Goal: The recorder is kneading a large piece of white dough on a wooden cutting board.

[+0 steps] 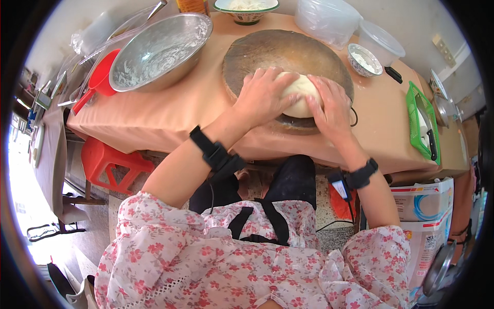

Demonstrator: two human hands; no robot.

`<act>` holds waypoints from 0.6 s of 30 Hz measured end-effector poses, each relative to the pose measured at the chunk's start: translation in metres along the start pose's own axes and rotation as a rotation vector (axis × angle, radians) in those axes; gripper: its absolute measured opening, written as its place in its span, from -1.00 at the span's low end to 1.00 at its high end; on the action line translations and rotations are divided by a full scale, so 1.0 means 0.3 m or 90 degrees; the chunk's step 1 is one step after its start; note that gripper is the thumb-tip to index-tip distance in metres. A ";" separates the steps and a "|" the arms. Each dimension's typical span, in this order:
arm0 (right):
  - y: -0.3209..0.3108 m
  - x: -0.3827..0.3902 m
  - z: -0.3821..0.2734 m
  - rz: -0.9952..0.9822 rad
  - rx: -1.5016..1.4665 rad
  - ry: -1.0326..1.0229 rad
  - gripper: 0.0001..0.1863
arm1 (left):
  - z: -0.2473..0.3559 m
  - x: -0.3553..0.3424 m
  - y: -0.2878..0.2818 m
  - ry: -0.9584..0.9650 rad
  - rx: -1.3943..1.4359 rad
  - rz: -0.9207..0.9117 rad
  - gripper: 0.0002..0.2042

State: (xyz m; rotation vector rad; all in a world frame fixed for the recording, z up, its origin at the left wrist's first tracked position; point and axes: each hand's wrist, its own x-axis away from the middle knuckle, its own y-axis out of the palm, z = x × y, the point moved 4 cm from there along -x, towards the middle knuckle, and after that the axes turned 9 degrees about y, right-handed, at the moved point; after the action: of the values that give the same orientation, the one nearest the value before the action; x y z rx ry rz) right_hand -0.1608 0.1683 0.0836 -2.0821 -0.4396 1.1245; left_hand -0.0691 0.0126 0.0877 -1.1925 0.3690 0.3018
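Note:
A smooth pale lump of dough (300,95) rests near the front of a round wooden cutting board (271,49). My left hand (264,93) cups its left side, fingers curved over the top and thumb pressed along the front. From the right, my right hand (331,103) wraps over the dough with its thumb turned inward. Parts of the dough are hidden beneath both palms. Black straps with small devices circle both of my wrists.
Left of the board stands a floury metal basin (154,56) beside a red ladle (103,74). Behind are a bowl of white flour (247,11) and plastic tubs (328,20). To the right are a small bowl (364,61) and a green basket (413,110) with a knife (433,144).

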 end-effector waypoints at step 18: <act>0.041 -0.021 -0.069 -0.048 0.038 -0.077 -0.29 | -0.123 0.064 -0.057 0.137 0.025 0.112 -0.28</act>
State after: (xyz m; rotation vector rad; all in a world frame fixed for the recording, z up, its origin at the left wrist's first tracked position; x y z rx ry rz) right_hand -0.1477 0.1472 0.0857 -1.9369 -0.5331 1.2089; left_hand -0.0490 -0.0273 0.0819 -1.1594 0.6664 0.3179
